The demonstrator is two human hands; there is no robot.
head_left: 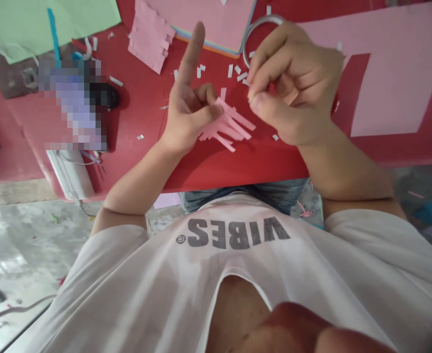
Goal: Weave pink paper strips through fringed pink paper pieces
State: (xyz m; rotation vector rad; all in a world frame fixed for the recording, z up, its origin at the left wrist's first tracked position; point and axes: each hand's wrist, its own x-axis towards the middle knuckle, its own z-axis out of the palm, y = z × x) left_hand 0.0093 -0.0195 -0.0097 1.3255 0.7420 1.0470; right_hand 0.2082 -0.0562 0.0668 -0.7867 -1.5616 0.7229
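Note:
My left hand (190, 103) pinches a pink fringed paper (234, 125) between thumb and curled fingers, with its index finger stretched out away from me. The paper's loose strips fan out to the right. To the right of it, my right hand (293, 88) is raised with thumb and fingertips pressed together. Whatever lies in that pinch is too small to make out. Behind the right hand, partly covered by it, lies a roll of tape (248, 41). Small white scraps (230, 71) are scattered on the red table (208, 171) beyond the hands.
A stack of coloured paper (216, 24) and a notched pink paper (150, 37) lie at the back. Large pink sheets (392, 93) cover the right side. A green sheet (72, 19), a blurred-out object (76, 103) and a white power bank-like box (71, 174) with a cable are left.

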